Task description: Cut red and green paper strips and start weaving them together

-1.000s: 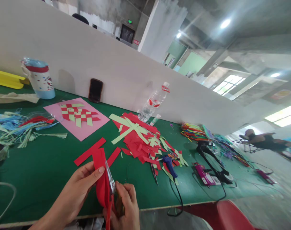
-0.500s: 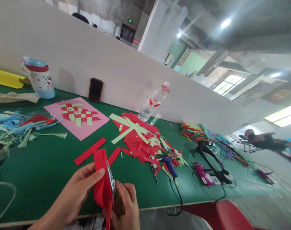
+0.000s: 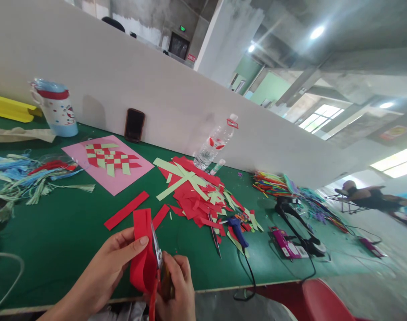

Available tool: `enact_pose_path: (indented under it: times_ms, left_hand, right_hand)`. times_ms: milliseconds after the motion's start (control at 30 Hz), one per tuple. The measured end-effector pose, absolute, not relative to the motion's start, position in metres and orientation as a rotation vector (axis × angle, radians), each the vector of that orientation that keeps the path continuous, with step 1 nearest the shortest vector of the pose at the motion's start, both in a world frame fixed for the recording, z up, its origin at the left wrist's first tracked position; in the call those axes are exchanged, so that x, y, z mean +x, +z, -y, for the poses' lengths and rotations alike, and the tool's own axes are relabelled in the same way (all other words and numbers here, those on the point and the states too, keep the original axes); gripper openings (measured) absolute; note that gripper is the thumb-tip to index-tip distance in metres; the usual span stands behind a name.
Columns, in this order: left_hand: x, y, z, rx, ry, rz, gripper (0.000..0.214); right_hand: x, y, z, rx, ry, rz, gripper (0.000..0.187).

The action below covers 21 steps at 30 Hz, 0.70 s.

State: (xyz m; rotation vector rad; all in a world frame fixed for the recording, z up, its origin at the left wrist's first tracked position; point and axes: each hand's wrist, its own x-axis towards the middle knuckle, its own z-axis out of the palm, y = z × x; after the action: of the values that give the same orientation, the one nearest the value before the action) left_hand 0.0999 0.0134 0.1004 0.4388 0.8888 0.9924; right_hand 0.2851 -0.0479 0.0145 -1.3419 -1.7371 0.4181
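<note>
My left hand (image 3: 111, 263) pinches a curled piece of red paper (image 3: 142, 249) at the near edge of the green table (image 3: 63, 232), thumb on top. My right hand (image 3: 176, 285) is closed on red-handled scissors (image 3: 155, 263), whose blades run along the paper's right edge. Two loose red strips (image 3: 126, 209) lie on the table just beyond the paper.
A pile of red and pale green paper scraps (image 3: 197, 191) lies centre. A pink sheet with a woven red-green pattern (image 3: 108, 162), a mug (image 3: 58, 109), a phone (image 3: 134, 125) and a water bottle (image 3: 213, 142) stand farther back. A glue gun (image 3: 237, 229) and cables lie right.
The red paper has shifted slightly against the scissors; both hands stay in nearly the same place.
</note>
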Motion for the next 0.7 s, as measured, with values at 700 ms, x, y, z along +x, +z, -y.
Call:
enact_pose_path:
  times_ms: [700]
  left_hand:
    - [0.1035, 0.1066, -0.0131, 0.378, 0.962, -0.931, 0.054]
  right_hand:
    - [0.2822, 0.0132, 0.0482, -1.394, 0.458, 1.682, 0.063]
